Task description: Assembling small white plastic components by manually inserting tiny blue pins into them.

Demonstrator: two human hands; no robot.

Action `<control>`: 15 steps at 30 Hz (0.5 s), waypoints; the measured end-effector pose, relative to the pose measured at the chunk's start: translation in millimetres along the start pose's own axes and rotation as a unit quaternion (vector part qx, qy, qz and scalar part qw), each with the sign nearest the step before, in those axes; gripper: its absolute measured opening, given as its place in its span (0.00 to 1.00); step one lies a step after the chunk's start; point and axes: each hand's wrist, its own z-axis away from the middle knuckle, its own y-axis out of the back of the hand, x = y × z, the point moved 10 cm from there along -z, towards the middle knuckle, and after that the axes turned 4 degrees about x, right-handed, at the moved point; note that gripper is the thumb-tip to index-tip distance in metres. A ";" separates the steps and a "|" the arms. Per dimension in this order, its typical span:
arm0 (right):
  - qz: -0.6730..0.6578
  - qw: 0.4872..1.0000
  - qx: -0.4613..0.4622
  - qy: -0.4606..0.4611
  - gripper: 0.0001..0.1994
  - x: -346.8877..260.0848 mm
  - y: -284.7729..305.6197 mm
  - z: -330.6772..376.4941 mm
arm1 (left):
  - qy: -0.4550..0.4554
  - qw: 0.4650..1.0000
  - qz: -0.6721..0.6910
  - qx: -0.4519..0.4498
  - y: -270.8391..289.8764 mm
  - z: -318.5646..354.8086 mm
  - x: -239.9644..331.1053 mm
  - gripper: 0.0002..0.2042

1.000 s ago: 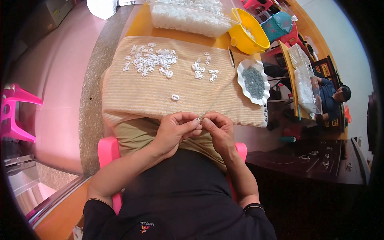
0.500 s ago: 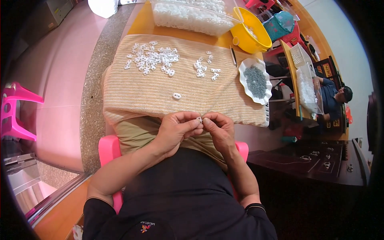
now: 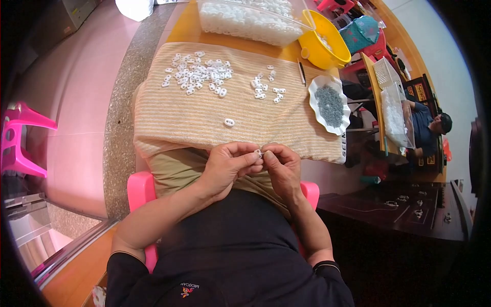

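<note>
In front of my waist, my left hand (image 3: 232,166) pinches a small white plastic piece with holes (image 3: 259,153) between thumb and fingertips. My right hand (image 3: 283,166) meets it from the other side, thumb and forefinger closed at the piece; anything else they pinch is too small to make out. Just beyond my hands, a lone white oval piece (image 3: 229,123) with holes lies on the striped cloth (image 3: 189,120). Farther left is a loose pile of white two-holed pieces (image 3: 202,74), and a smaller group (image 3: 259,87) lies right of it.
A white wavy-rimmed dish (image 3: 313,105) of small grey bits stands at the right, with a pen-like tool (image 3: 302,73) beyond. Behind are a clear bin (image 3: 250,36) of white pieces and a yellow basin (image 3: 312,51). Another person (image 3: 423,125) sits at a table at far right.
Both hands stay pinched together at the white piece, with only slight finger movement. The whole view has shifted a little; the pieces on the cloth look unchanged.
</note>
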 end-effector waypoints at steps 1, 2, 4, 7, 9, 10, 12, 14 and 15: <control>-0.011 1.000 0.006 0.001 0.05 0.5 1.0 0.1 | 0.000 1.000 0.001 0.000 0.1 -0.2 -0.4 0.09; -0.012 1.000 0.006 0.001 0.05 1.2 0.7 0.0 | 0.000 1.000 0.002 0.000 0.3 -0.4 -0.7 0.08; -0.018 1.000 0.005 0.010 0.05 0.4 0.1 -0.3 | 0.000 1.000 0.002 0.000 0.7 -0.6 -0.8 0.08; 0.021 0.999 0.004 0.025 0.05 -0.5 2.0 -0.7 | 0.000 1.000 0.002 0.001 1.1 -0.8 -1.2 0.08; 0.027 0.999 0.002 0.026 0.05 -0.6 2.0 -0.8 | 0.000 1.000 0.002 0.002 1.4 -1.0 -1.7 0.08; 0.033 0.999 0.001 0.027 0.05 -0.7 1.8 -0.8 | -0.001 1.000 0.002 0.003 1.6 -1.2 -1.8 0.08; 0.028 0.999 0.002 0.031 0.06 0.3 2.4 -0.7 | -0.002 1.000 0.003 0.003 1.9 -1.5 -2.0 0.08; 0.023 0.999 0.003 0.035 0.06 0.1 2.5 -0.1 | -0.004 1.000 0.004 -0.003 1.2 -1.4 -1.7 0.08; 0.030 0.999 0.009 0.032 0.06 0.6 3.6 0.4 | -0.004 1.000 0.004 -0.003 1.2 -1.4 -1.9 0.08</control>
